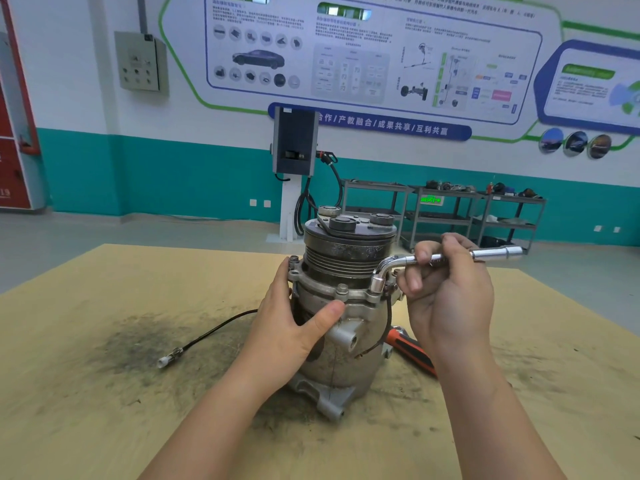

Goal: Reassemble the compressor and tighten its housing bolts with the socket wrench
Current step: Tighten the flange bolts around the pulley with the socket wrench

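A grey metal compressor [349, 327] stands upright on the wooden table [104, 375], pulley end up. My left hand [294, 323] grips its left side, thumb lying across the front just under the flange. My right hand [446, 292] holds the shaft of a chrome L-shaped socket wrench [391, 263]. The wrench's short socket end sits down over a bolt on the right of the flange. Two other housing bolts [342, 289] show on the flange at the front and the left.
A black cable with a white plug [169, 358] runs left from the compressor across a dark greasy stain. A red-and-black tool handle [412, 351] lies behind my right wrist. Metal shelving carts [446, 216] and a charging post [294, 147] stand beyond the table.
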